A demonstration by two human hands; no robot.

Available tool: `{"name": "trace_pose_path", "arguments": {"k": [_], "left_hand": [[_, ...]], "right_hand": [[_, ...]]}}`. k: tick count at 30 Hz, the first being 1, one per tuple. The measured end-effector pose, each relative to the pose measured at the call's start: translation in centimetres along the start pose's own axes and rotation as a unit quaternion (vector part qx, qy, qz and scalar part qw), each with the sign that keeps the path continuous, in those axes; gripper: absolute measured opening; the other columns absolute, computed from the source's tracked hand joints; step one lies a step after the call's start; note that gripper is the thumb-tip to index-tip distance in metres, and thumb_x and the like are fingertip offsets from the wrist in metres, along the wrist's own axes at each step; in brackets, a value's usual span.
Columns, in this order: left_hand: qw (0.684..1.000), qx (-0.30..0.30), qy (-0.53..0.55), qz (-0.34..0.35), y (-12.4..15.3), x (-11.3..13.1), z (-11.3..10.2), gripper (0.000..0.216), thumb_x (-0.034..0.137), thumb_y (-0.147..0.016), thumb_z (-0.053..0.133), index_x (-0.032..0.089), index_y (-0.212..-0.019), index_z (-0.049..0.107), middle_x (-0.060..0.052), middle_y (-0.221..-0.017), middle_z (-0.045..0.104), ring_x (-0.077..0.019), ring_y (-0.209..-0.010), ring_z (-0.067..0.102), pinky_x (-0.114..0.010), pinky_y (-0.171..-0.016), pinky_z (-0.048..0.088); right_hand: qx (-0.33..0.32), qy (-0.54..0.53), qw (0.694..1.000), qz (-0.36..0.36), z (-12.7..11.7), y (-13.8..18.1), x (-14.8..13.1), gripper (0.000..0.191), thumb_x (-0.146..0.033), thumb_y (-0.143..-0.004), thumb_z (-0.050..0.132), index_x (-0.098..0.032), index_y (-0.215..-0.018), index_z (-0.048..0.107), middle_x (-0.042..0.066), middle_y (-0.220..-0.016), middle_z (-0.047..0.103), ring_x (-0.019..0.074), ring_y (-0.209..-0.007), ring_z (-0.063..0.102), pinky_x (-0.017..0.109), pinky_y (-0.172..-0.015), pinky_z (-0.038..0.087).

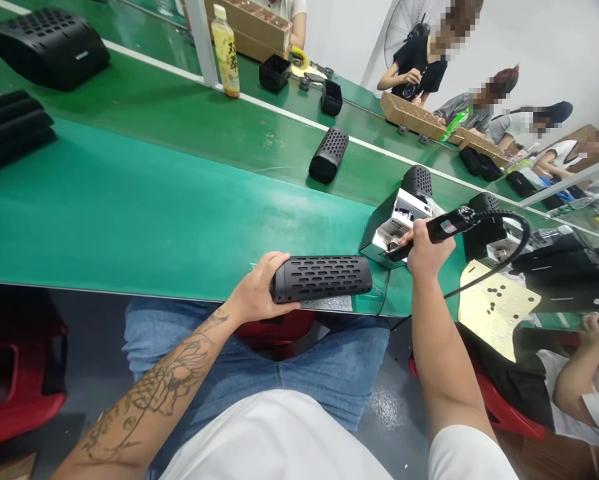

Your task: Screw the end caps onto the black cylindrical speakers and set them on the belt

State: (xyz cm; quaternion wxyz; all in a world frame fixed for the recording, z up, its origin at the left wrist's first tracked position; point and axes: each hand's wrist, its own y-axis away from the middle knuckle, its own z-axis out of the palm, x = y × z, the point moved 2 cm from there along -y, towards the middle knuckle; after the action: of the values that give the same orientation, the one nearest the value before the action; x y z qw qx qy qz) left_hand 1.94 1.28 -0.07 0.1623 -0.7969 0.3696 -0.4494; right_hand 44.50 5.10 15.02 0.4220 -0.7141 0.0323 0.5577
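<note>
My left hand (263,288) is closed around one end of a black slotted housing (328,277), which lies on its side near the table's front edge. In my right hand (427,253) is a black electric screwdriver (449,225) with a cord curving off to the right. Its lower end points down at the opening of a silver and black box (390,227), apparently a screw feeder; the exact tip is hard to make out. A similar black housing (329,155) lies farther back on the green belt.
At the far left are a large black perforated housing (47,47) and dark stacked parts (12,130). A yellow drink bottle (225,53) stands by the white post. On the right lies yellow paper (494,307) with black dots, beside a co-worker's arm (587,373). Several people sit opposite.
</note>
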Motion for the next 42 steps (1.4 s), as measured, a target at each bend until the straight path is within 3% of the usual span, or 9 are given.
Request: {"name": "trace_pose_path", "arguments": {"k": [5, 7, 12, 16, 21, 26, 34, 39, 42], "left_hand": [[1.000, -0.006, 0.004, -0.006, 0.0, 0.1, 0.0, 0.131, 0.055, -0.090, 0.114, 0.031, -0.196, 0.039, -0.024, -0.179, 0.063, -0.0507, -0.163, 0.075, -0.069, -0.133, 0.072], [1.000, -0.009, 0.002, -0.014, 0.0, 0.0, 0.0, 0.132, 0.054, -0.090, 0.114, 0.031, -0.196, 0.039, -0.024, -0.179, 0.063, -0.0510, -0.165, 0.074, -0.070, -0.134, 0.071], [1.000, -0.006, 0.011, -0.006, -0.1, 0.1, 0.0, 0.130, 0.054, -0.092, 0.114, 0.031, -0.196, 0.039, -0.024, -0.179, 0.063, -0.0510, -0.164, 0.074, -0.070, -0.134, 0.071], [1.000, -0.012, 0.020, -0.016, -0.3, 0.4, 0.0, 0.129, 0.054, -0.091, 0.113, 0.032, -0.195, 0.040, -0.024, -0.179, 0.064, -0.0509, -0.165, 0.074, -0.072, -0.135, 0.070], [0.998, -0.024, 0.035, -0.037, -0.3, 0.5, 0.1, 0.126, 0.054, -0.092, 0.112, 0.032, -0.194, 0.043, -0.023, -0.180, 0.064, -0.0510, -0.166, 0.073, -0.072, -0.136, 0.070], [0.998, -0.024, 0.033, -0.044, -0.4, 0.5, 0.1, 0.122, 0.054, -0.094, 0.110, 0.031, -0.194, 0.043, -0.024, -0.181, 0.063, -0.0507, -0.165, 0.073, -0.071, -0.133, 0.072], [0.999, -0.023, 0.010, -0.036, -0.2, 0.3, 0.0, 0.125, 0.051, -0.093, 0.111, 0.032, -0.194, 0.040, -0.024, -0.179, 0.064, -0.0516, -0.166, 0.073, -0.072, -0.136, 0.069], [1.000, -0.006, 0.012, -0.023, 0.0, 0.1, 0.0, 0.125, 0.053, -0.092, 0.111, 0.031, -0.193, 0.042, -0.024, -0.179, 0.065, -0.0512, -0.165, 0.074, -0.069, -0.133, 0.072], [0.999, -0.012, 0.013, -0.032, -0.1, 0.1, -0.1, 0.125, 0.053, -0.090, 0.113, 0.031, -0.192, 0.043, -0.024, -0.179, 0.065, -0.0512, -0.166, 0.073, -0.070, -0.135, 0.070]], "right_hand": [[0.049, -0.062, 0.994, -0.076, -0.4, -1.1, -0.6, 0.056, -0.076, -0.095, 0.101, -0.031, -0.094, 0.068, -0.011, -0.061, 0.064, 0.0164, -0.046, 0.061, 0.035, -0.051, 0.061], [0.034, -0.064, 0.993, -0.093, -0.3, -2.1, 0.0, 0.057, -0.074, -0.096, 0.103, -0.032, -0.091, 0.065, -0.011, -0.059, 0.061, 0.0155, -0.044, 0.058, 0.034, -0.050, 0.058], [-0.004, -0.058, 0.996, -0.063, -0.3, -2.0, 0.2, 0.054, -0.067, -0.097, 0.106, -0.032, -0.091, 0.065, -0.011, -0.059, 0.062, 0.0142, -0.046, 0.056, 0.034, -0.052, 0.059], [0.004, -0.084, 0.996, -0.030, 0.1, 0.8, -3.8, 0.057, -0.072, -0.093, 0.105, -0.030, -0.092, 0.067, -0.012, -0.059, 0.060, 0.0156, -0.045, 0.058, 0.035, -0.051, 0.062], [0.023, -0.119, 0.988, -0.093, 1.5, 2.6, -9.0, 0.048, -0.068, -0.099, 0.102, -0.031, -0.101, 0.071, -0.012, -0.061, 0.062, 0.0156, -0.041, 0.057, 0.036, -0.048, 0.064], [0.113, -0.046, 0.988, -0.091, 1.2, -0.8, -5.9, 0.043, -0.055, -0.097, 0.101, -0.030, -0.091, 0.067, -0.010, -0.058, 0.065, 0.0154, -0.044, 0.061, 0.031, -0.047, 0.058], [0.071, -0.040, 0.995, -0.052, -0.3, -1.8, -0.1, 0.056, -0.075, -0.094, 0.096, -0.032, -0.090, 0.061, -0.014, -0.057, 0.058, 0.0161, -0.044, 0.056, 0.039, -0.053, 0.061], [0.026, -0.051, 0.997, -0.056, 0.0, -1.8, 0.5, 0.064, -0.085, -0.090, 0.101, -0.035, -0.096, 0.062, -0.014, -0.059, 0.059, 0.0171, -0.046, 0.053, 0.041, -0.055, 0.058], [0.028, -0.056, 0.997, -0.037, 0.2, -1.4, -1.2, 0.065, -0.084, -0.086, 0.104, -0.032, -0.092, 0.065, -0.012, -0.056, 0.059, 0.0168, -0.044, 0.054, 0.038, -0.049, 0.055]]}}
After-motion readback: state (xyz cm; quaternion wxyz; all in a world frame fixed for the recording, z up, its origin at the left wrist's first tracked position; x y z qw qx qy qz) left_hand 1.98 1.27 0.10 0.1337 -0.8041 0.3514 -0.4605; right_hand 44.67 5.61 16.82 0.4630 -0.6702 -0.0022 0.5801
